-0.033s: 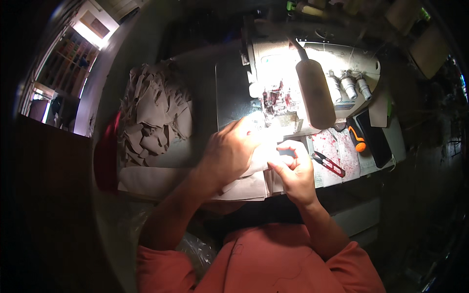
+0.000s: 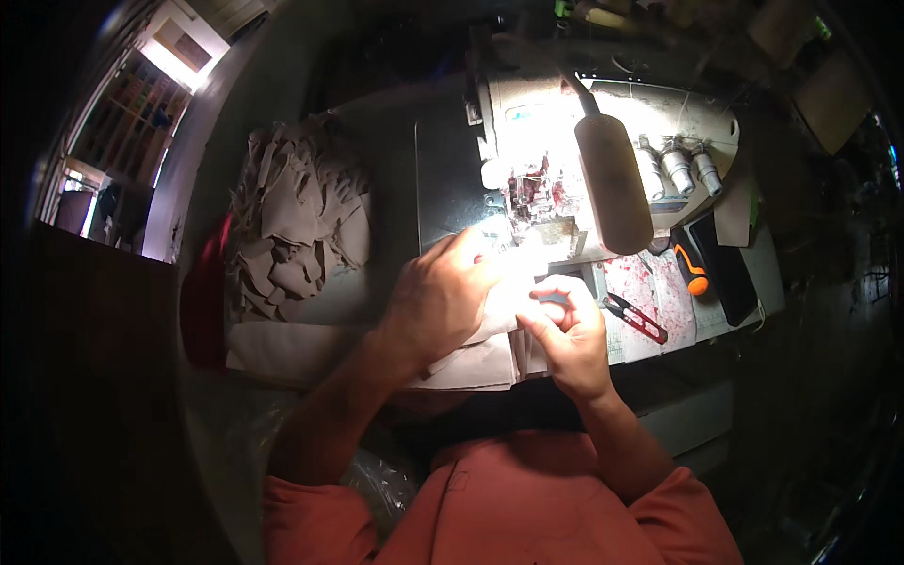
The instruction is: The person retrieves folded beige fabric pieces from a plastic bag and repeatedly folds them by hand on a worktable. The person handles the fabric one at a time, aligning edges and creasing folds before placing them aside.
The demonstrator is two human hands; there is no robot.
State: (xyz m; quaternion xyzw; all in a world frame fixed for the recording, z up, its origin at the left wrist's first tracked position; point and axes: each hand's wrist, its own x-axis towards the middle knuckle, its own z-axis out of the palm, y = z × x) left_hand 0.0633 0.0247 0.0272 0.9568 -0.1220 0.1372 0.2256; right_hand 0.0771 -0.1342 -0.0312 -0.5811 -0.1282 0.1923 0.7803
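Under the bright lamp, a pale fabric piece [image 2: 502, 314] lies between my two hands, in front of the sewing machine [image 2: 537, 94]. My left hand [image 2: 438, 297] is closed over its left side, with fingertips close to the machine's presser area [image 2: 532, 202]; glare partly hides them. At the fabric's right side, my right hand [image 2: 572, 334] is closed in a pinch, thumb against forefinger, the other fingers curled. Beneath the hands, more pale fabric layers [image 2: 471, 367] lie along the table's front edge.
A heap of pale fabric pieces [image 2: 301, 217] lies at left. The lamp head [image 2: 613, 184] overhangs the machine. To the right are red thread snips [image 2: 636, 317], an orange-handled tool [image 2: 695, 278] and a dark phone-like slab [image 2: 720, 268]. Several thread-tension knobs [image 2: 676, 169] stick out of the machine.
The view has shifted very slightly, so the machine and lamp appear a little farther right. Both hands keep nearly the same pose on the fabric.
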